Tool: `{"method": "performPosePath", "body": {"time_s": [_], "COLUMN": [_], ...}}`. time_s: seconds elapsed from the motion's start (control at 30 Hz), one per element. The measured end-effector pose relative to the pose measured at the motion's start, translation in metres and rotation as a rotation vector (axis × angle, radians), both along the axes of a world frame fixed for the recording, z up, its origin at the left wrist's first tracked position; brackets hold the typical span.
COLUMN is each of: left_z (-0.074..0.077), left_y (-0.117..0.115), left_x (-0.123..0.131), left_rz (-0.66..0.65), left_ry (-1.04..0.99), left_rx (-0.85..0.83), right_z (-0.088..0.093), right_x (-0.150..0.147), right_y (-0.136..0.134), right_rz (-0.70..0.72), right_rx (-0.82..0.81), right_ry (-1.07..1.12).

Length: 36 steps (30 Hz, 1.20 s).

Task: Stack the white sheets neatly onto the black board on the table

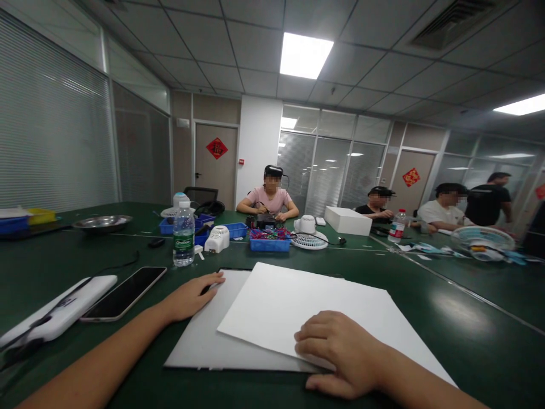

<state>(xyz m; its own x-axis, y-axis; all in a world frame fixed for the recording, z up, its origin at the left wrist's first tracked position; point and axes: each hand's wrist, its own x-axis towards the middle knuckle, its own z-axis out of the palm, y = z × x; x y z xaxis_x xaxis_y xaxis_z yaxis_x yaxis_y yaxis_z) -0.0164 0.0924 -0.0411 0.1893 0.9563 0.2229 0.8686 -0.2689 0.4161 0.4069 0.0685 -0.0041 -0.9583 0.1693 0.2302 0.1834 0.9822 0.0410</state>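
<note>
A large white sheet (pixel 306 298) lies at a slant over a light grey flat board (pixel 200 341) on the dark green table in front of me. My left hand (pixel 193 296) rests at the board's far left corner, fingers stretched out along its edge. Over the near edge of the white sheet, my right hand (pixel 343 352) lies palm down, its fingers slightly bent on the paper. Its thumb is apart from the fingers, low by the board's near edge. Part of the board is hidden under the sheet.
A phone (pixel 125 294) and a white elongated device (pixel 63 309) with a black cable lie at left. A water bottle (pixel 184 234) stands beyond my left hand. Blue bins (pixel 269 244), fan parts (pixel 309 238) and a white box (pixel 348 220) sit farther back. Several people are around the table.
</note>
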Motion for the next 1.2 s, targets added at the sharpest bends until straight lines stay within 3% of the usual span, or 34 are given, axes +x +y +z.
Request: {"method": "performPosePath", "body": {"time_s": [0.13,0.33,0.8,1.07,1.2], "left_z": [0.000,-0.001,-0.002,0.003,0.004], "left_y": [0.000,-0.001,-0.001,-0.004,-0.006], "left_x": [0.001,0.002,0.002,0.007,0.008], "left_rz": [0.000,0.010,-0.033,-0.033,-0.027], "left_ry": [0.001,0.004,0.057,0.084,0.068], "left_rx": [-0.002,0.000,-0.056,-0.120,-0.122], "right_z": [0.008,0.017,0.017,0.014,0.006], "right_x": [-0.008,-0.019,-0.022,-0.016,-0.018], "right_y": [-0.013,-0.023,-0.022,-0.013,-0.014], "right_rz": [0.041,0.022,0.025,-0.195,-0.096], "right_rx": [-0.173,-0.305,-0.442,-0.319,-0.024], "right_ry": [-0.055,-0.053,-0.103,-0.022,0.042]}}
